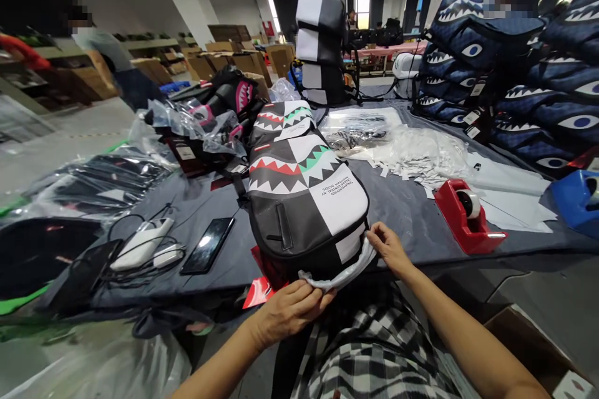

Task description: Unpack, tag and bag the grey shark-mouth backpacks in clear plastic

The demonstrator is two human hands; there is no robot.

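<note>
A black and white backpack with a red and green shark-mouth print lies on the dark cloth-covered table, its near end at the edge. Plastic wrap curves along that end, around what looks like the handle. My left hand has its fingers closed on the wrap's left part. At the wrap's right end, my right hand pinches it between thumb and fingers, close to the bag's side. Below the bag's left corner hangs a red tag.
A phone and a white power bank with cables lie left. Right are a red tape dispenser, a blue one and stacked blue backpacks. White packets lie behind. A person stands far left.
</note>
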